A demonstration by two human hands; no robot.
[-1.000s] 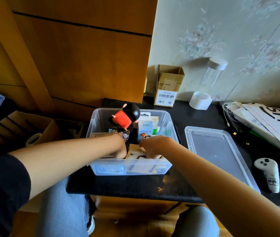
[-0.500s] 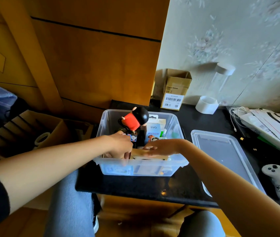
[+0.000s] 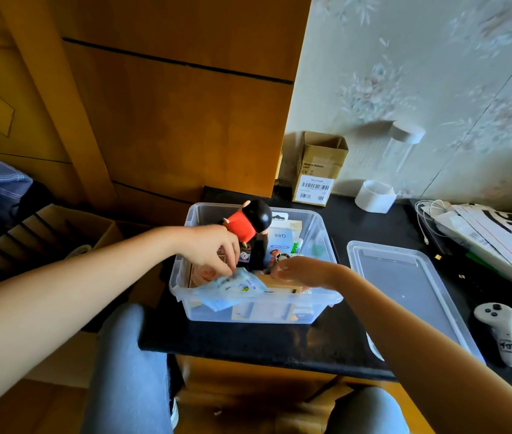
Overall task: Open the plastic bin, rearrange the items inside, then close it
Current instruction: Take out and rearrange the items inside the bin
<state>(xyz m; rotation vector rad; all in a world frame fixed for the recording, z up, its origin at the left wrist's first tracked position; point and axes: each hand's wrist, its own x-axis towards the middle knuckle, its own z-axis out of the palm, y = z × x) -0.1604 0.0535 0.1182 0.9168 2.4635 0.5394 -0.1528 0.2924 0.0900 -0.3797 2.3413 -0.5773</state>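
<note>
While the left hand point(image 3: 209, 247) pinches a pale blue packet point(image 3: 232, 289) at the near-left corner of the plastic bin point(image 3: 326, 303), the rearranging looks midway. Further right, the right hand point(image 3: 303, 272) rests over a tan box point(image 3: 275, 281) inside, fingers loosely curled; whether they grip it I cannot tell. Rightmost, the lid point(image 3: 405, 286) lies off beside the bin on the black table point(image 3: 248, 343), so closing remains.
</note>
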